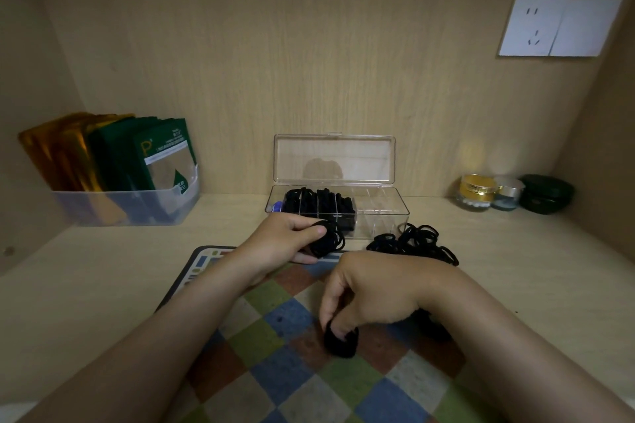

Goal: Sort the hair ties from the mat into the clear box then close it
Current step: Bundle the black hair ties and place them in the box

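Note:
The clear box (381, 213) stands open at the back, its lid (335, 158) upright; black hair ties fill its left compartments, the right ones look bare. My left hand (285, 240) grips a bunch of black hair ties (328, 241) just in front of the box. My right hand (371, 292) pinches a small clump of black hair ties (342, 342) down on the checkered mat (295, 374). A loose pile of black hair ties (417, 243) lies at the mat's far right edge, beside the box. More ties show dimly under my right wrist.
A translucent bin (127, 206) with green and gold sachets stands at the back left. Three small cosmetic jars (515, 194) sit at the back right. A white wall socket (560, 26) is on the back panel. Wooden side walls close in on both sides.

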